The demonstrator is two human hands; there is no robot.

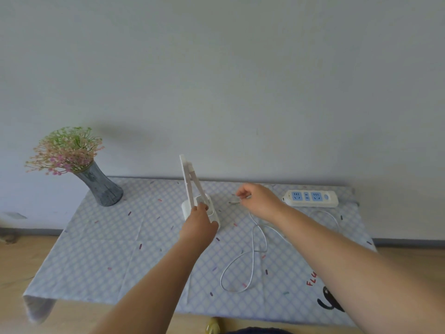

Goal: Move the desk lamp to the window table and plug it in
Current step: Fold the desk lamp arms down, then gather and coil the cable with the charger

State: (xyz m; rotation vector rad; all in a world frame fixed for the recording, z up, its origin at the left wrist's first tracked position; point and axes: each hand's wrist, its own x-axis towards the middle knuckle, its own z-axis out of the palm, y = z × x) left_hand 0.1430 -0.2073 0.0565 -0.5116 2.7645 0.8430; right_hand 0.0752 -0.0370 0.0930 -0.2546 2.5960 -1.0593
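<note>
Desk lamp (189, 183) stands upright at the middle rear of the tabletop (115, 249), on the checked cloth, with its arm folded up against the stem.

Left hand (199, 222): the grip is curled around the lamp's base from the near side. Judgement: it steadies the light base so it will not slide or tip while the cord is fitted.

Right hand (258, 200): the grip pinches the small connector end of the white cable (252, 261) between thumb and fingertips. The tip points toward the base, just beside it and not yet touching.

The rest of the cable lies in slack loops on the cloth toward the near edge, with another run curving below the power strip (310, 198). I cannot tell where its far end goes.

The power strip lies at the right rear, and its blue sockets look unoccupied.

The vase of flowers (101, 186) sits at the left rear, well apart from the lamp.

Judgement: the lamp is placed and plugging in is still to do. The next step needs the connector lined up with the port on the base, which is hidden here.
</note>
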